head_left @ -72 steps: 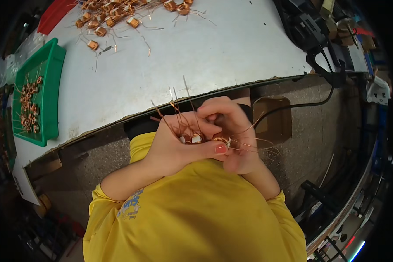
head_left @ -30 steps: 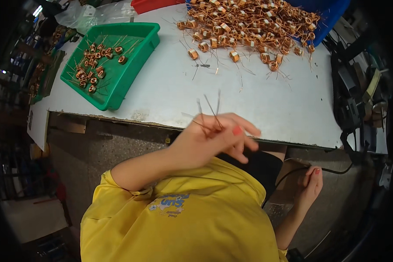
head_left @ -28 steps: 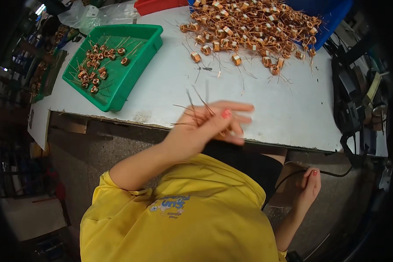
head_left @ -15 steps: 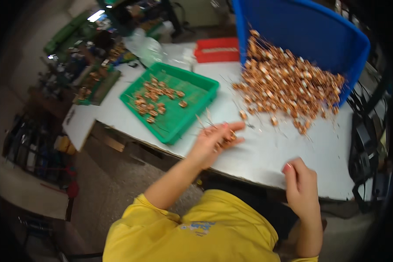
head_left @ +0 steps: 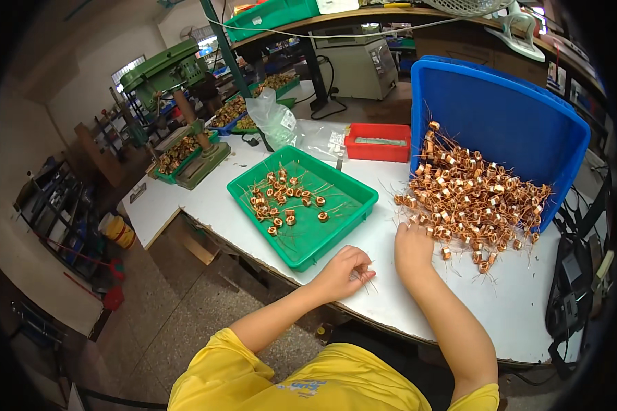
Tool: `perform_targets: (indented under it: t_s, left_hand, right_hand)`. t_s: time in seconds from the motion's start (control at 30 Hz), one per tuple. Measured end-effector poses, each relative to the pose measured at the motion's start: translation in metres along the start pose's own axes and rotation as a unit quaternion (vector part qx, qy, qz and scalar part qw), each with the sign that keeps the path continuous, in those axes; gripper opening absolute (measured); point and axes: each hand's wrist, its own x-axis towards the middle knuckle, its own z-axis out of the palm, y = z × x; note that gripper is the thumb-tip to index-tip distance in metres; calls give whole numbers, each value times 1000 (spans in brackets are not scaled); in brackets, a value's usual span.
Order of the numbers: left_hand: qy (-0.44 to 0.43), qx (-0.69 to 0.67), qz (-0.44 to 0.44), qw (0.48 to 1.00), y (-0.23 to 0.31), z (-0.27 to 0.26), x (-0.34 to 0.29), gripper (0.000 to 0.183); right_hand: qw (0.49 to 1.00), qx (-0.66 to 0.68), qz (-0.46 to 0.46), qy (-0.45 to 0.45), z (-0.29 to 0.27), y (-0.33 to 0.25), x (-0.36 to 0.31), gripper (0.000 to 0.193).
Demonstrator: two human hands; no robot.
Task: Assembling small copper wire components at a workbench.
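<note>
My left hand [head_left: 348,273] is closed over the white table in front of the green tray, thin copper wire ends poking out between its curled fingers. The copper wire coil inside it is mostly hidden. At the left front edge of a heap of copper wire coils [head_left: 476,198], my right hand [head_left: 413,252] bends its fingers downward; its fingertips, and anything in them, are out of sight. The heap spills from a tilted blue bin [head_left: 500,103] onto the table. Several more coils [head_left: 281,195] with long wire ends lie in the green tray [head_left: 301,260].
Behind the tray are clear plastic bags [head_left: 274,120] and a red box [head_left: 377,152]. A green drill press [head_left: 161,75] stands at the far left beside trays of parts. On the right, a black device [head_left: 570,274] with cables hangs by the table edge [head_left: 391,329].
My right hand has moved forward and left from the near table edge to the coil heap. The left hand's fingers, spread around coils before, are now curled in. The view has shifted upward.
</note>
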Motion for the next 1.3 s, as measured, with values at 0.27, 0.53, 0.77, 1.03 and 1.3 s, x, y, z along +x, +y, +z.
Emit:
perform_targets:
  t_s: [0.27,0.53,0.77,1.03,1.3]
  left_hand:
    - [147,-510,-275,802,18,11,0,20]
    - [-85,-764,-343,539,84,18,-19,20]
    - [-107,-746,-312,579,118,42,-31,14]
    - [-156,-752,-338,544,118,59,-47,19]
    - [-233,-769,-408,433,116,59,-48,18]
  right_hand:
    - [999,40,-21,-12,-47,23,-25,14]
    - [797,573,140,-129,-154,59,-83,13]
    - [776,586,215,-90,-171,58,-143,14]
    - [825,530,185,-63,-171,55,-162,23]
    - [822,536,175,-79,-176,59,-175,26]
